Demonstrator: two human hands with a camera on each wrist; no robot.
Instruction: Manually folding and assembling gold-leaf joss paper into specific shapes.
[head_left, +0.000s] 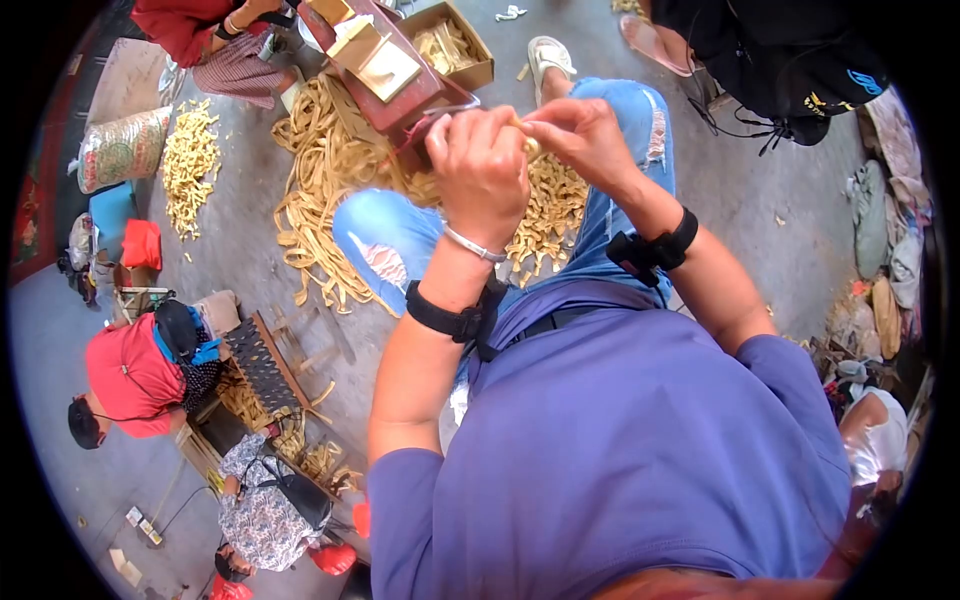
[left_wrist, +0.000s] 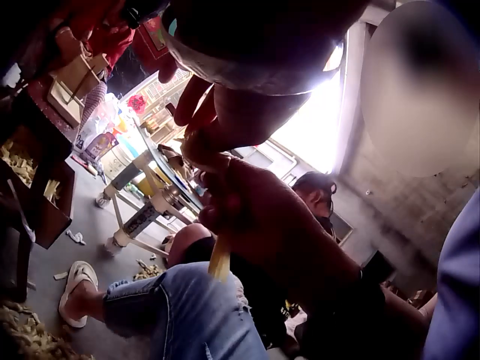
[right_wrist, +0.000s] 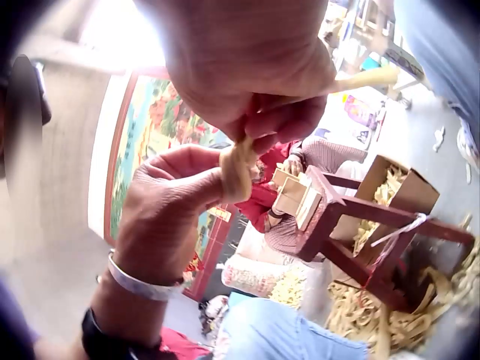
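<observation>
My left hand, with a white bracelet at its wrist, pinches a pale yellow, flexible strip between thumb and fingers. The strip is looped over at that spot. My right hand holds the same strip close beside it, its fingers curled in. A free end of the strip sticks out past the right hand, and it hangs below that hand in the left wrist view. Both hands are raised over my knees, fingertips nearly meeting. In the right wrist view the left hand shows from its thumb side.
Long strips lie heaped on the floor by my left knee. Short knotted pieces are piled between my legs, with another pile farther left. A dark red stool and a cardboard box stand ahead. Other people sit around.
</observation>
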